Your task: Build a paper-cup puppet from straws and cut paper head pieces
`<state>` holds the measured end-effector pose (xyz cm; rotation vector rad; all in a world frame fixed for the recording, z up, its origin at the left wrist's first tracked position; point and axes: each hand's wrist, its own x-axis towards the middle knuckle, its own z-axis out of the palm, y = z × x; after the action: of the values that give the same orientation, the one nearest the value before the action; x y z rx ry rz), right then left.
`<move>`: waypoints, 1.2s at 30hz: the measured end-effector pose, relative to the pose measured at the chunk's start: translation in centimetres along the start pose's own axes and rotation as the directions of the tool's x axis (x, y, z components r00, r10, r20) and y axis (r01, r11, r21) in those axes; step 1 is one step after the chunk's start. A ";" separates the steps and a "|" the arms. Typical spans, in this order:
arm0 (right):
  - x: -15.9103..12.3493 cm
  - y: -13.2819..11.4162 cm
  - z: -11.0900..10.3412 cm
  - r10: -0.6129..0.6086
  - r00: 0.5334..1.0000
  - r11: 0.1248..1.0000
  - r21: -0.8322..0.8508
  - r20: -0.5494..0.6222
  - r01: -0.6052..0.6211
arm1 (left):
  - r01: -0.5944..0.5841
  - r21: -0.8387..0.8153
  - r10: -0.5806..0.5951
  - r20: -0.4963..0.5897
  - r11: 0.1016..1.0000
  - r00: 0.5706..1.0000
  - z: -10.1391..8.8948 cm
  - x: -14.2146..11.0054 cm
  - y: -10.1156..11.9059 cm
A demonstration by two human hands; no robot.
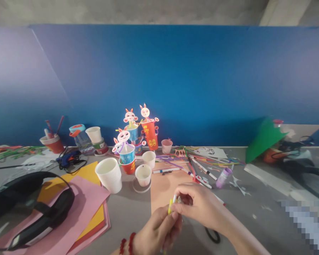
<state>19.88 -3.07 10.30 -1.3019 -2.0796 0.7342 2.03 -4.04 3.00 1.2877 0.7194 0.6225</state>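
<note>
My left hand [156,232], with a red bead bracelet at the wrist, is closed around a thin yellow pen [170,206] that stands upright near the table's front edge. My right hand [199,205] pinches the pen's top end, fingers pressed together on its white tip or cap. Both hands meet over an orange paper sheet [164,186]. Just behind them stand small white paper cups [143,174] and a larger white cup [109,174].
Bunny-decorated cups [127,152] stand stacked at the back centre. Markers, straws and a purple glue stick [223,178] lie to the right. Pink and yellow paper sheets [82,209] with a black strap lie left. Black scissors [212,235] sit under my right forearm. A blue wall stands behind.
</note>
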 end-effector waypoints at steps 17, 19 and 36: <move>0.5 1.8 0.8 -0.112 0.994 0.915 0.392 0.016 0.096 | 0.014 0.072 -0.018 0.064 0.997 0.998 -0.6 -0.1 0.1; 0.6 2.0 1.1 -0.104 0.994 0.900 0.428 0.018 0.086 | 0.040 0.074 -0.045 0.068 0.996 0.997 -0.7 0.0 0.0; -0.1 3.3 2.3 -0.122 0.985 0.941 0.302 -0.122 0.154 | 0.116 -0.043 -0.114 0.047 0.992 0.992 -0.5 0.6 0.7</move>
<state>20.26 -2.23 6.39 -0.9887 -1.8625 0.8724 2.06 -3.16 3.52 1.2059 0.7335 0.5129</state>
